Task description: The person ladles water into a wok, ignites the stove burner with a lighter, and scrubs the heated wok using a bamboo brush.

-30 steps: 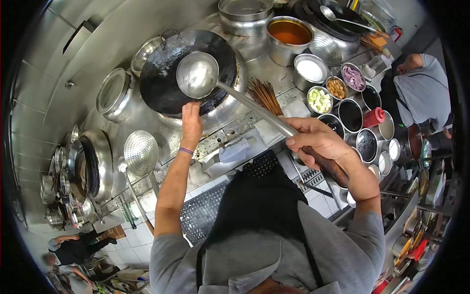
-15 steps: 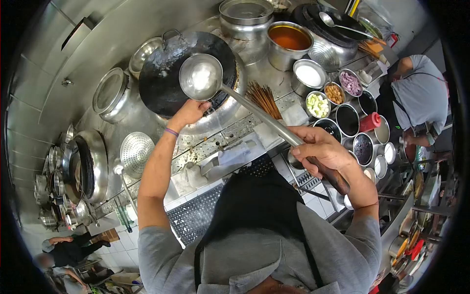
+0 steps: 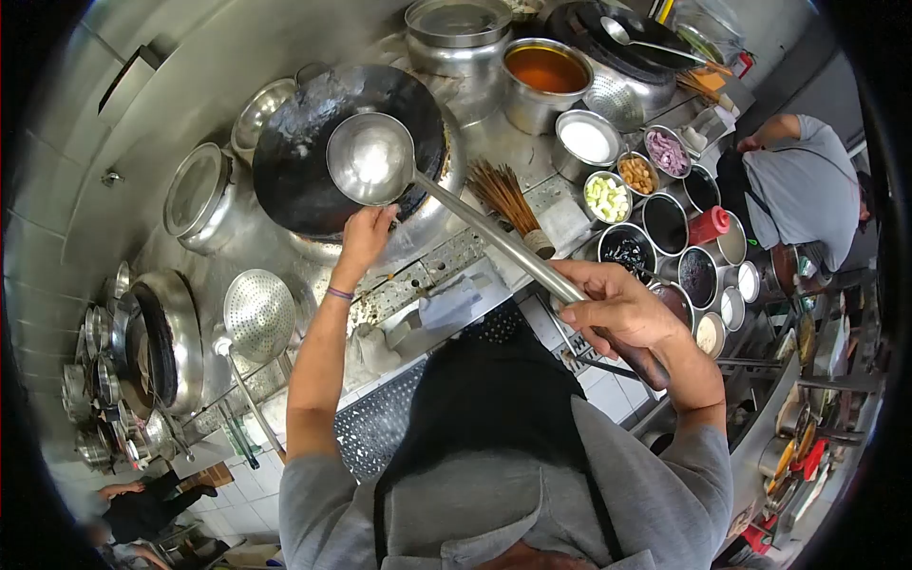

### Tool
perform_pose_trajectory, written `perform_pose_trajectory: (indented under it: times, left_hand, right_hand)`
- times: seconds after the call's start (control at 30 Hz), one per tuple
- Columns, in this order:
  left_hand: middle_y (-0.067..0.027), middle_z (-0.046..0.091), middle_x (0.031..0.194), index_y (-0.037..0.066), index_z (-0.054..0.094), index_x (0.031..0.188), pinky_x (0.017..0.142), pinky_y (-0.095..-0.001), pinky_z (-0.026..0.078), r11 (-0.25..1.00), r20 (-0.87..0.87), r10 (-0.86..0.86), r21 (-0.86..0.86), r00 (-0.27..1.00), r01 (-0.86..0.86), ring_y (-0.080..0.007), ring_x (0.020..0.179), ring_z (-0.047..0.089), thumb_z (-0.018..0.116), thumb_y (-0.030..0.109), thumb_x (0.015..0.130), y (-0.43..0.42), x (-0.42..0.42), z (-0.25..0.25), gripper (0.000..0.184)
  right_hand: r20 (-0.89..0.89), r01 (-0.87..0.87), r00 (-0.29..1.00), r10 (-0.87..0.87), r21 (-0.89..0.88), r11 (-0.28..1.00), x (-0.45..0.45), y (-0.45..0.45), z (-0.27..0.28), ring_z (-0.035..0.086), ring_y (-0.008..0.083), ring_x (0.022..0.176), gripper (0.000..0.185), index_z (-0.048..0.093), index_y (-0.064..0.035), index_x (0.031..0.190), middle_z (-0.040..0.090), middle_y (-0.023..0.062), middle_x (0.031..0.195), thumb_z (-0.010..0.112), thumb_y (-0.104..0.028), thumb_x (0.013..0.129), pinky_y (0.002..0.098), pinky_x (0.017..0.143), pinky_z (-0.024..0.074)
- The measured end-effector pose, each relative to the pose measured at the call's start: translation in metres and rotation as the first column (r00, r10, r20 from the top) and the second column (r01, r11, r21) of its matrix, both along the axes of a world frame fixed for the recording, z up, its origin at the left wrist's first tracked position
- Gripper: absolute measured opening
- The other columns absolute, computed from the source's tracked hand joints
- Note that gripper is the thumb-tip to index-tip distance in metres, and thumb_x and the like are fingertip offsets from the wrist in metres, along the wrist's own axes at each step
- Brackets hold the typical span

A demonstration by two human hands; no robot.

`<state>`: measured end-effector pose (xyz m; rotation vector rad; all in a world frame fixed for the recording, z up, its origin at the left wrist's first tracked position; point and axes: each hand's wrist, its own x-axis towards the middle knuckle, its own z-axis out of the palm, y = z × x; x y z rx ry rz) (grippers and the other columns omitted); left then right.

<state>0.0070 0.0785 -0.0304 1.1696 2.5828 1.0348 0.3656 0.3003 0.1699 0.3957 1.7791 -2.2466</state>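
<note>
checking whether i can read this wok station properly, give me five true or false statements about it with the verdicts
1. The right hand holds the ladle by its handle. True.
2. The left hand grips the perforated strainer. False: that hand is by the wok's near edge, and the strainer lies apart from it.
3. The red squeeze bottle is nearer the right hand than the left. True.
4. The pot of orange-brown liquid is covered with a lid. False: it is open, with the liquid showing.
5. The wok brush lies outside the wok. True.
</note>
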Motion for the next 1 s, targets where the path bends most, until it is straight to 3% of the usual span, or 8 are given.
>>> perform_pose_trajectory:
  times: [0.07, 0.17, 0.27, 0.43, 0.57, 0.67, 0.9, 1.0]
  left_hand:
    - [-0.0212, 0.070, 0.091, -0.003, 0.072, 0.096, 0.073, -0.0412, 0.051, 0.964, 0.028, 0.052, 0.261, 0.998, -0.058, -0.0328, 0.083, 0.068, 0.068, 0.018, 0.096, -0.006, 0.012, -0.018, 0.021]
    - [-0.0188, 0.070, 0.092, -0.003, 0.072, 0.100, 0.075, -0.0385, 0.052, 0.857, 0.082, 0.042, 0.510, 0.996, -0.078, -0.0311, 0.083, 0.067, 0.069, 0.009, 0.094, -0.006, 0.023, -0.022, 0.014]
    - [-0.0149, 0.071, 0.095, -0.003, 0.071, 0.110, 0.079, -0.0352, 0.052, 0.926, -0.034, 0.009, 0.377, 0.999, 0.004, -0.0227, 0.086, 0.067, 0.068, 0.003, 0.094, -0.027, 0.025, -0.001, 0.017]
    - [-0.0186, 0.073, 0.107, -0.001, 0.071, 0.113, 0.085, -0.0390, 0.054, 0.965, -0.208, 0.008, 0.257, 0.978, 0.046, -0.0348, 0.097, 0.069, 0.068, 0.003, 0.091, -0.053, 0.021, 0.009, 0.022]
    - [-0.0204, 0.072, 0.104, -0.003, 0.072, 0.108, 0.083, -0.0416, 0.054, 0.984, -0.353, 0.026, 0.177, 0.935, 0.039, -0.0367, 0.095, 0.068, 0.068, 0.007, 0.092, -0.048, 0.024, 0.020, 0.020]
    - [-0.0199, 0.072, 0.096, -0.004, 0.072, 0.095, 0.078, -0.0437, 0.054, 0.990, -0.441, 0.054, 0.143, 0.896, 0.010, -0.0371, 0.089, 0.067, 0.067, 0.015, 0.094, -0.029, 0.035, 0.031, 0.020]
    - [-0.0207, 0.072, 0.084, 0.003, 0.073, 0.085, 0.071, -0.0461, 0.056, 0.940, -0.453, 0.097, -0.251, 0.886, -0.232, -0.0382, 0.077, 0.071, 0.063, 0.025, 0.096, 0.040, 0.041, 0.029, 0.026]
    - [-0.0234, 0.071, 0.083, 0.002, 0.072, 0.085, 0.071, -0.0481, 0.057, 0.875, -0.457, 0.128, -0.365, 0.880, -0.317, -0.0404, 0.078, 0.070, 0.057, 0.024, 0.099, 0.051, 0.049, 0.022, 0.030]
  right_hand:
    - [0.002, -0.009, 1.000, 0.009, 0.018, 1.000, -0.001, -0.003, -0.001, 0.051, 0.0072, 0.044, 0.063, 0.039, 0.0033, 0.152, 0.056, 0.0006, 0.076, 0.061, 0.000, 0.093, 0.0220, 0.039, 0.0400]
    - [0.025, -0.019, 1.000, 0.019, 0.021, 1.000, -0.001, -0.009, -0.002, 0.050, 0.0071, 0.044, 0.063, 0.039, 0.0028, 0.152, 0.056, 0.0011, 0.079, 0.061, 0.001, 0.093, 0.0219, 0.040, 0.0406]
    - [0.038, -0.038, 0.999, 0.036, 0.038, 0.999, -0.002, -0.014, -0.002, 0.051, 0.0070, 0.047, 0.064, 0.038, 0.0019, 0.153, 0.056, 0.0013, 0.080, 0.061, 0.002, 0.093, 0.0217, 0.042, 0.0417]
    - [0.005, -0.027, 1.000, 0.026, 0.176, 0.984, 0.004, -0.022, -0.005, 0.049, 0.0035, 0.047, 0.066, 0.039, 0.0011, 0.153, 0.058, 0.0007, 0.078, 0.060, 0.008, 0.091, 0.0198, 0.042, 0.0404]
    - [-0.123, -0.014, 0.987, 0.105, 0.581, 0.814, 0.020, -0.015, -0.014, 0.065, 0.0140, 0.061, 0.064, 0.045, 0.0017, 0.149, 0.071, 0.0151, 0.095, 0.064, 0.000, 0.088, 0.0283, 0.057, 0.0518]
    - [-0.223, 0.079, 0.969, 0.110, 0.695, 0.714, 0.027, -0.014, -0.021, 0.069, 0.0177, 0.070, 0.064, 0.049, 0.0033, 0.145, 0.071, 0.0217, 0.099, 0.067, 0.002, 0.083, 0.0316, 0.064, 0.0544]
    - [-0.303, 0.196, 0.953, 0.016, 0.653, 0.732, 0.025, -0.013, -0.029, 0.065, 0.0130, 0.074, 0.065, 0.052, 0.0031, 0.143, 0.070, 0.0191, 0.093, 0.070, 0.003, 0.080, 0.0286, 0.067, 0.0523]
    - [-0.235, 0.160, 0.972, -0.003, 0.654, 0.739, 0.026, -0.010, -0.038, 0.056, 0.0074, 0.063, 0.067, 0.054, -0.0004, 0.144, 0.061, 0.0079, 0.074, 0.070, 0.003, 0.079, 0.0254, 0.060, 0.0474]
